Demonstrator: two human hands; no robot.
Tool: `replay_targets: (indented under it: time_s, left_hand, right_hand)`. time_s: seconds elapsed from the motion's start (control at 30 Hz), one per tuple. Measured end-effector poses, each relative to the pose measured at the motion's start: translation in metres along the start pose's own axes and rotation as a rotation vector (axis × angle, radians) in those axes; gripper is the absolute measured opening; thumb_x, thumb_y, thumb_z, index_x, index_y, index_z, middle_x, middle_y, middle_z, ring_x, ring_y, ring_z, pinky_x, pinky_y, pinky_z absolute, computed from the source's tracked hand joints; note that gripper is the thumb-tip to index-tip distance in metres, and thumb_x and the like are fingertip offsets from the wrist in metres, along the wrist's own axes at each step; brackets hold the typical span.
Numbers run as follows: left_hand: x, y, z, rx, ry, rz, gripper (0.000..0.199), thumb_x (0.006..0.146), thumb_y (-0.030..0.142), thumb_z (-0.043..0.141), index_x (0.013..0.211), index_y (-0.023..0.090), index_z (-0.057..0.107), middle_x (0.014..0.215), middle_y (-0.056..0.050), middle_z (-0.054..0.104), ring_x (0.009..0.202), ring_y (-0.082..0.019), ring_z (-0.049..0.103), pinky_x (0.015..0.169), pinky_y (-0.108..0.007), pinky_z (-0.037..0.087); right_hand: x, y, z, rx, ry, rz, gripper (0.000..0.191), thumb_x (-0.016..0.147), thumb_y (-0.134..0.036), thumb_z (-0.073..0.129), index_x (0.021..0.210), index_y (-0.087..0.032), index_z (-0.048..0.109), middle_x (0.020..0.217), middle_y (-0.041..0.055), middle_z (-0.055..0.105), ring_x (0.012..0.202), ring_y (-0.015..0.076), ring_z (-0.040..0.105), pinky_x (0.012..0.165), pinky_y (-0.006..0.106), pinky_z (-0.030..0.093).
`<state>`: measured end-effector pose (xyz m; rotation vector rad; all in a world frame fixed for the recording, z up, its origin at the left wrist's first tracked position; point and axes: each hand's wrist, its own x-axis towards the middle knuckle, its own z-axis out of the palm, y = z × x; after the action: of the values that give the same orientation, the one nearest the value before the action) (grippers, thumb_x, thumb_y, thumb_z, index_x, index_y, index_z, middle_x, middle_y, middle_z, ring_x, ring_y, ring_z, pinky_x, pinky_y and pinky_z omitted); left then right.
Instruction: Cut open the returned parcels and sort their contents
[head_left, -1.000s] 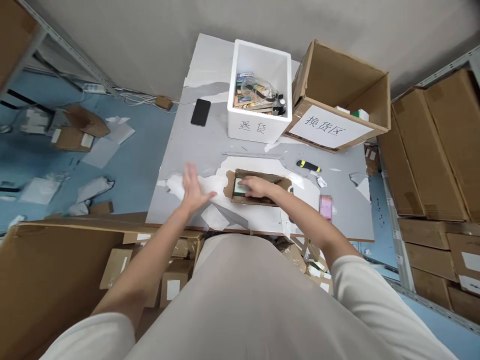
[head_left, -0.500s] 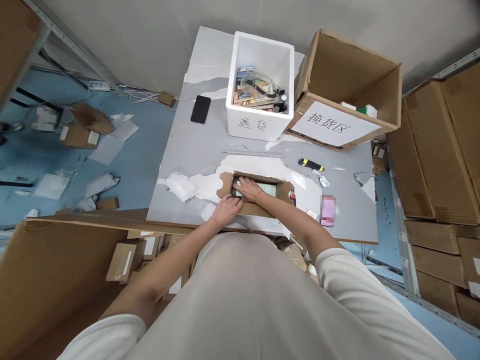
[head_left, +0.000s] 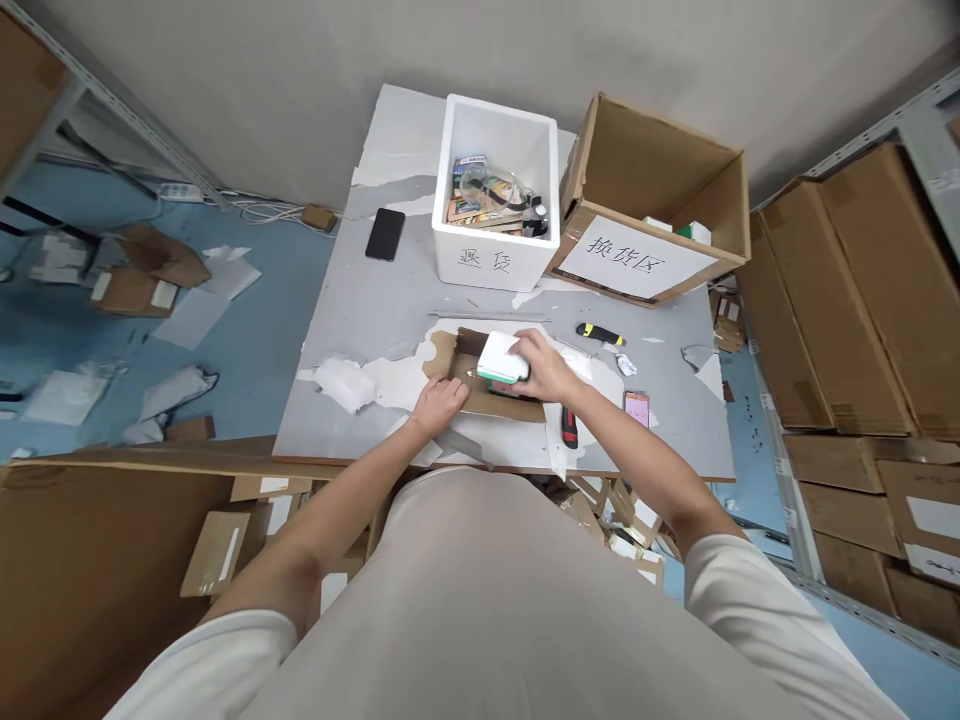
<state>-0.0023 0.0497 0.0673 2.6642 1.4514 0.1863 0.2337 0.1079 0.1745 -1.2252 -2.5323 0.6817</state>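
An open, shallow cardboard box (head_left: 501, 406) lies near the front edge of the table. Above its right part, my right hand (head_left: 546, 368) grips a white box with a green edge (head_left: 501, 357), its fingers wrapped round the right end. My left hand (head_left: 441, 403) holds the cardboard box at its front left corner, fingers bent over the wall. Just right of the cardboard box lies a red and black cutter (head_left: 569, 428). The underside of the white box is partly hidden by my right hand.
A white foam box (head_left: 487, 262) with goods stands at the back, beside a large carton (head_left: 637, 262). A phone (head_left: 385, 234), a yellow and black cutter (head_left: 600, 333), a pink-screened phone (head_left: 637, 407) and torn paper (head_left: 345, 384) lie on the table (head_left: 322, 330).
My right hand has come up out of the cardboard box with the white box in it. My left hand stays at the cardboard box's left end. The view has shifted slightly.
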Motion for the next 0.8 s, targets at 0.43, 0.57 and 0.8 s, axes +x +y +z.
replay_targets:
  time_s: [0.43, 0.57, 0.8]
  left_hand:
    - [0.092, -0.038, -0.015, 0.000, 0.014, -0.106, 0.028, 0.083, 0.008, 0.040, 0.097, 0.016, 0.062, 0.094, -0.014, 0.062, 0.099, -0.026, 0.060, 0.108, -0.048, 0.027]
    - [0.078, -0.033, -0.031, -0.064, 0.104, -0.082, 0.032, 0.076, 0.022, 0.059, 0.107, 0.016, 0.060, 0.116, -0.017, 0.059, 0.126, -0.035, 0.045, 0.114, -0.061, 0.008]
    - [-0.008, 0.020, -0.030, -0.516, 0.137, -0.010, 0.065, 0.074, 0.032, 0.060, 0.135, 0.018, 0.042, 0.140, -0.015, 0.044, 0.133, -0.031, 0.041, 0.113, -0.050, 0.030]
  right_hand:
    - [-0.101, -0.018, -0.034, 0.066, 0.398, -0.215, 0.054, 0.065, -0.038, 0.078, 0.108, -0.025, 0.049, 0.122, 0.0144, 0.049, 0.115, 0.0306, 0.053, 0.091, 0.048, 0.047]
    - [-0.101, 0.002, 0.048, 0.218, 0.296, -0.138, 0.053, 0.063, -0.023, 0.074, 0.108, -0.022, 0.046, 0.121, 0.0167, 0.048, 0.115, 0.0286, 0.053, 0.090, 0.043, 0.047]
    - [-0.094, 0.012, 0.106, 0.343, 0.171, -0.083, 0.048, 0.063, -0.020, 0.071, 0.102, -0.021, 0.044, 0.122, 0.0177, 0.047, 0.116, 0.0269, 0.051, 0.092, 0.040, 0.045]
